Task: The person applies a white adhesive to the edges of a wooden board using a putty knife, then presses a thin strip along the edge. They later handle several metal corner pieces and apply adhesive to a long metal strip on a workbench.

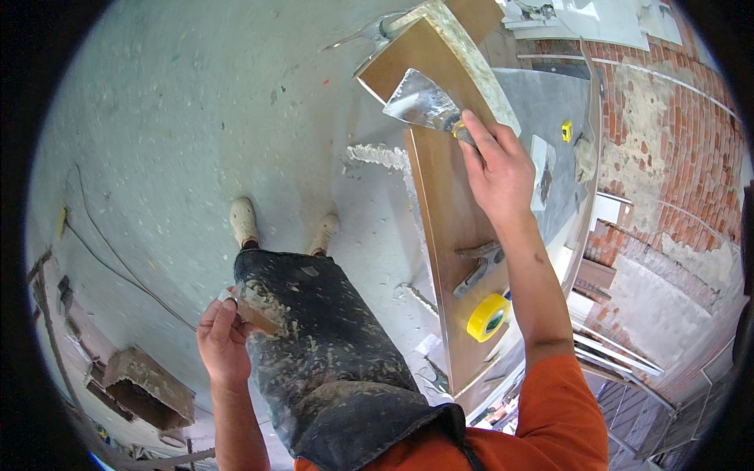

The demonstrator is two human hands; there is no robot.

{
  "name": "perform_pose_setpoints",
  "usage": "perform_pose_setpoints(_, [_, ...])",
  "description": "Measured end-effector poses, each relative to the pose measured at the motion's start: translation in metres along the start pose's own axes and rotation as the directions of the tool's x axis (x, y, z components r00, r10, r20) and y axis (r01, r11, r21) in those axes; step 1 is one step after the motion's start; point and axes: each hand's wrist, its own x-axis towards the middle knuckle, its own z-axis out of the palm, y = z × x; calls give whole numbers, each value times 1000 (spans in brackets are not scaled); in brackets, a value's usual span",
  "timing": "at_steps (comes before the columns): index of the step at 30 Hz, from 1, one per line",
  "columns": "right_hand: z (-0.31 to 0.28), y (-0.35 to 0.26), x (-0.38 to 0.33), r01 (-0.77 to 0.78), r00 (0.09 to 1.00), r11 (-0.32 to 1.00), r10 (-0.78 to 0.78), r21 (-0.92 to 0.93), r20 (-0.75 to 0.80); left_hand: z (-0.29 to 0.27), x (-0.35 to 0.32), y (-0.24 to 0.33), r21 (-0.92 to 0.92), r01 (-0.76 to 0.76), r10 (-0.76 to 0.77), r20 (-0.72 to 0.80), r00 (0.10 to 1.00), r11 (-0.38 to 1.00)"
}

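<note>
My right hand (pixel 501 169) is closed around the handle of a putty knife (pixel 424 100). Its broad metal blade points up and left, over a brown board (pixel 404 59) with a pale side face. Below that, another brown board (pixel 452 212) runs along the workbench under my right forearm. In my left hand (pixel 222 339), held low beside the stained dark apron (pixel 314 314), a small flat brown piece (pixel 259 320) is pinched between thumb and fingers; its exact kind is unclear. On the lower board rest a yellow roll of tape (pixel 488 317) and a dark-handled tool (pixel 475 267).
A yellow tape measure (pixel 566 131) sits on the grey tabletop (pixel 542 94) at right, near a white strip (pixel 539 173). Behind stands a brick wall (pixel 667 141). A cable (pixel 118 259) crosses the floor at left, near a worn box-shaped object (pixel 149 387).
</note>
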Motion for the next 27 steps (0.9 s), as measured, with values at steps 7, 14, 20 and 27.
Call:
perform_pose_setpoints(7, [-33, 33, -42, -293, 933, 953, 302, 71, -198, 9, -12, 10, 61, -3, 6, -49, 999, 998])
perform_pose_setpoints(14, [-72, 142, -192, -916, 335, 295, 935, 273, 115, 32, -25, -1, 165, -41, 29, 74, 997, 985])
perform_pose_setpoints(20, [-39, 180, -270, -895, 259, 150, 942, 420, 215, 74, -51, -3, 286, -78, 37, 147, 988, 955])
perform_pose_setpoints(27, [-37, 164, -243, -824, 459, 366, 879, 432, 131, 104, -72, -11, 396, -102, 17, 212, 977, 913])
